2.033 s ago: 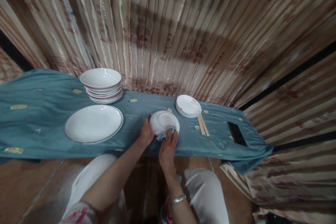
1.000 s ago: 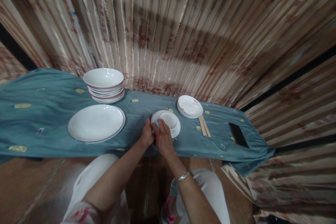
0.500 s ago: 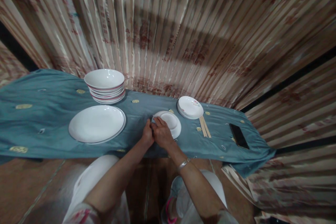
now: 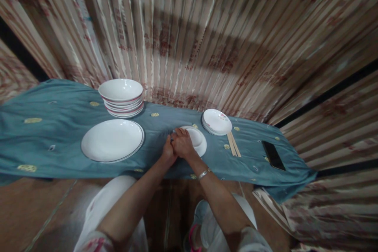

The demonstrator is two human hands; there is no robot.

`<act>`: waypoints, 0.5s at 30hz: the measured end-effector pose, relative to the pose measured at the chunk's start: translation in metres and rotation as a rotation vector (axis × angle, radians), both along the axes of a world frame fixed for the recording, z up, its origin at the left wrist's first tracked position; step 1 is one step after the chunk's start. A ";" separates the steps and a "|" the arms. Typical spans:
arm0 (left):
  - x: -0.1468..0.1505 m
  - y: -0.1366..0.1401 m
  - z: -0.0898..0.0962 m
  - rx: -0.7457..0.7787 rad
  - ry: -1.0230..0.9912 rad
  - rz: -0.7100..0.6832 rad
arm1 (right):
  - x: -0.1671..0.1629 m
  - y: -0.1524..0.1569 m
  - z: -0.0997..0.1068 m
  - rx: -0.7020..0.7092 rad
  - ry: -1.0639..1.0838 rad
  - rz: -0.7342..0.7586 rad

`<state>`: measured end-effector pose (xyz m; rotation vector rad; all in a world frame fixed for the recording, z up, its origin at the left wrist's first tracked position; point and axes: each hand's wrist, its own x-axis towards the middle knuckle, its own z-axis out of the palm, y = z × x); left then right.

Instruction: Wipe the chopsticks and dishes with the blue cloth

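My left hand (image 4: 169, 152) and my right hand (image 4: 182, 143) meet in front of me at the left edge of a white dish (image 4: 201, 141) with a raised ring in its middle. The left hand is closed, its thumb up against the right. Over it lie the right hand's bent fingers, held together, covering part of the dish. Whatever lies between the hands, if anything, is hidden. Whether the right hand touches the dish I cannot tell.
Left stand a stack of red-rimmed white bowls and plates (image 4: 121, 91) and large oval plates (image 4: 112, 140). On the right lie small floral plates (image 4: 216, 121), wooden chopsticks (image 4: 234, 144) and a black phone (image 4: 273, 155). A blue-green cloth (image 4: 67, 126) covers the table; a pleated curtain (image 4: 189, 39) hangs behind.
My right hand's fingers have drawn in to the left, off the dish's middle and over my left hand. The whole view has shifted slightly; the tableware stays put.
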<state>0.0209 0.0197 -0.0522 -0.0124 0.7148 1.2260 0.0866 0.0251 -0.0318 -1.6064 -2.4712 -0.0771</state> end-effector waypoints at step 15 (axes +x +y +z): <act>-0.007 0.004 -0.016 0.081 0.013 -0.081 | 0.007 0.026 0.004 -0.031 0.013 -0.136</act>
